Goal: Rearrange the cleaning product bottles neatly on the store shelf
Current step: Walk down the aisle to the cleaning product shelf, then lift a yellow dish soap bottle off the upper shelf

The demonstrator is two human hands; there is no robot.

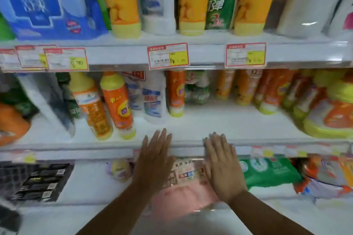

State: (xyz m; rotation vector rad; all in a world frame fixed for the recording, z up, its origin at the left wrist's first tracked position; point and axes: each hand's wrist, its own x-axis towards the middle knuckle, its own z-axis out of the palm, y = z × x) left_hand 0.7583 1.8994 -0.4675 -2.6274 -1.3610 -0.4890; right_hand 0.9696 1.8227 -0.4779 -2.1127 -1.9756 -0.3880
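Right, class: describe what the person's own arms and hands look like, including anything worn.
The left hand and right hand are bare: no gloves, no rings showing. The left forearm and right forearm are bare too, with no sleeve, watch or bracelet in view. The picture is blurred, so finer marks cannot be told.

White middle shelf point(219, 120) carries upright orange bottles point(116, 101) and white bottles point(154, 99).

Place: a shop aisle.
Shelving: white tiered shelves point(210, 124), packed with detergent bottles point(116, 101).
Edges: red-and-yellow price tags point(168, 55) with barcodes along each shelf lip.
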